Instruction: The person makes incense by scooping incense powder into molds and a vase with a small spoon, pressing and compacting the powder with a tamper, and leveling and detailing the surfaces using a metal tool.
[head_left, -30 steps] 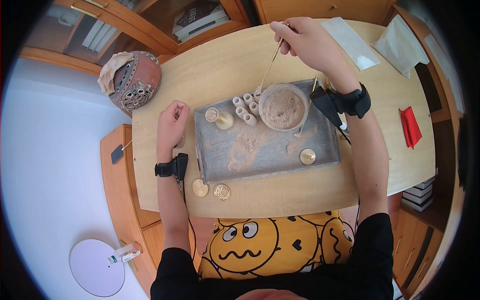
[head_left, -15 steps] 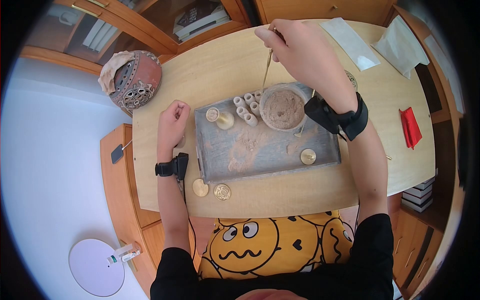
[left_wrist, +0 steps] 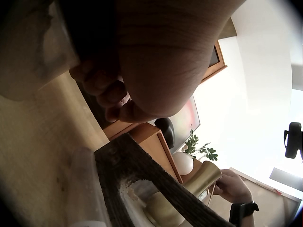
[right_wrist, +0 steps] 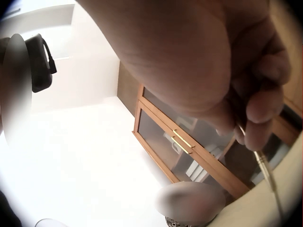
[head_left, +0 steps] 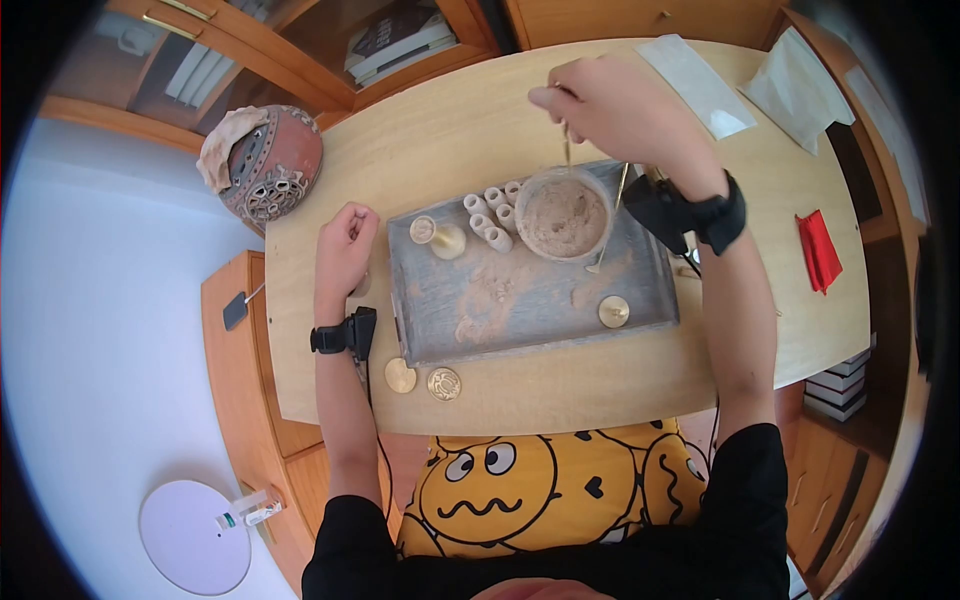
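Head view: at one wooden table (head_left: 560, 395), over one gray tray (head_left: 560, 328), a person's right hand (head_left: 615, 105) pinches one slim gold tool (head_left: 568, 150); the left hand (head_left: 345, 245), fingers curled inward, lies just beside the tray's left side

One bowl (head_left: 527, 241) of powder stands at the tray's far side, with one flared gold vessel (head_left: 451, 241) to its left and at least six pale tubes (head_left: 498, 239) clustered between; two gold discs (head_left: 400, 375) lie on the near tabletop and one round gold piece (head_left: 614, 312) in the tray. Gripped between right thumb and fingers, the tool points down below the fingertips toward the bowl's far rim; whether its tip touches anything cannot be told
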Action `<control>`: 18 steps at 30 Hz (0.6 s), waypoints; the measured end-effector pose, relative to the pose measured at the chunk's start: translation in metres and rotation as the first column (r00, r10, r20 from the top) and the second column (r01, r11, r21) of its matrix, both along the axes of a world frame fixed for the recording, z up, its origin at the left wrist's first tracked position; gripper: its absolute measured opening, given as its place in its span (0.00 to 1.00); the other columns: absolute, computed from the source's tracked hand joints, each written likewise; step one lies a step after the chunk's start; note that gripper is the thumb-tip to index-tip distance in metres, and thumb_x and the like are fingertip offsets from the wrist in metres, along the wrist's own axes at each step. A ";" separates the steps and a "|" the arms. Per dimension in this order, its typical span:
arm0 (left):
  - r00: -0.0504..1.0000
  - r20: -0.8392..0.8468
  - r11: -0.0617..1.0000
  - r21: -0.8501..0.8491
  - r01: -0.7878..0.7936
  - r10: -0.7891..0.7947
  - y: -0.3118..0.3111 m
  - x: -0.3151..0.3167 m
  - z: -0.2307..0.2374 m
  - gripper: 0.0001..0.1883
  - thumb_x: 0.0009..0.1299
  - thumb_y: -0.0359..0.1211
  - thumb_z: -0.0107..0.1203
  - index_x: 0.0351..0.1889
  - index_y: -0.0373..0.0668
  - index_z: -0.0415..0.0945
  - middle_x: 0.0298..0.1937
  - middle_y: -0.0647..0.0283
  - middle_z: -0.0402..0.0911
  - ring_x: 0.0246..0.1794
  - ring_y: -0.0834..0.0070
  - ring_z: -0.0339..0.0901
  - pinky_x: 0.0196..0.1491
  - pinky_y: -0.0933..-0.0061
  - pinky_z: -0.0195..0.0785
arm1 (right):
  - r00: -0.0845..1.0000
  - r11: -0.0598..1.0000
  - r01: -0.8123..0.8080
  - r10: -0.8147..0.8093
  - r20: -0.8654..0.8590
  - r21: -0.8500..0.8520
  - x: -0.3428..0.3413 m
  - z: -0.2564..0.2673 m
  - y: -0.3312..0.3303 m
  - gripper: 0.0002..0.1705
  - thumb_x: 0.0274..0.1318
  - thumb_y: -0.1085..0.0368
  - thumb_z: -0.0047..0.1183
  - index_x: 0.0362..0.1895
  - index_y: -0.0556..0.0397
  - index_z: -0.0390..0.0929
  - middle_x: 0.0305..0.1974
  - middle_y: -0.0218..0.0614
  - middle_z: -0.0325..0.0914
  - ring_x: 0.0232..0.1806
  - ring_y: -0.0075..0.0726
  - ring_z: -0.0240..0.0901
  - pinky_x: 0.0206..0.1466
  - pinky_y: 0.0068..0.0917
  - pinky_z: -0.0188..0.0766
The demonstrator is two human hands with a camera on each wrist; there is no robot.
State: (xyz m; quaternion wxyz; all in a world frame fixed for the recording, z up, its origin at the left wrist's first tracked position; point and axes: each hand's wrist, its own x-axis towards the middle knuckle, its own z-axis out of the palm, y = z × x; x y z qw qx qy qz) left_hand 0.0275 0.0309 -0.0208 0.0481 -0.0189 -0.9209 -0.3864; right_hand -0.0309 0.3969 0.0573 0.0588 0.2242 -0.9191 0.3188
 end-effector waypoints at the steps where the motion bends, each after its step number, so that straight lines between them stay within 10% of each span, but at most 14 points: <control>1: 1.000 0.003 1.000 0.003 -0.009 0.009 0.002 0.000 0.002 0.09 0.73 0.32 0.53 0.32 0.36 0.74 0.18 0.74 0.65 0.19 0.88 0.57 0.22 0.79 0.51 | 1.000 1.000 0.007 -0.007 -0.002 -0.002 -0.002 -0.005 -0.003 0.25 0.67 0.54 0.48 0.28 0.65 0.77 0.20 0.44 0.77 0.22 0.43 0.76 0.31 0.37 0.71; 6: 1.000 -0.008 1.000 0.022 0.016 -0.016 0.000 -0.002 -0.002 0.10 0.74 0.33 0.54 0.32 0.36 0.73 0.18 0.75 0.64 0.19 0.89 0.57 0.22 0.80 0.50 | 0.941 0.990 -0.110 0.134 0.312 -0.093 -0.009 -0.014 -0.008 0.25 0.65 0.52 0.45 0.28 0.61 0.81 0.22 0.39 0.82 0.27 0.41 0.80 0.39 0.37 0.75; 12: 1.000 -0.008 1.000 0.009 0.018 -0.018 0.001 0.000 0.000 0.10 0.74 0.32 0.53 0.32 0.37 0.73 0.18 0.75 0.65 0.19 0.89 0.58 0.22 0.80 0.51 | 0.965 0.965 -0.049 0.112 0.237 -0.257 -0.023 -0.025 0.003 0.26 0.67 0.51 0.48 0.25 0.61 0.77 0.18 0.33 0.74 0.21 0.25 0.72 0.29 0.25 0.69; 18: 1.000 -0.014 1.000 0.012 0.022 -0.022 0.000 0.000 -0.001 0.10 0.74 0.33 0.53 0.32 0.37 0.74 0.17 0.75 0.64 0.18 0.89 0.57 0.21 0.80 0.51 | 0.970 0.943 0.053 0.029 0.241 -0.328 -0.016 -0.009 0.008 0.26 0.65 0.50 0.47 0.26 0.61 0.80 0.18 0.35 0.78 0.23 0.29 0.76 0.30 0.29 0.70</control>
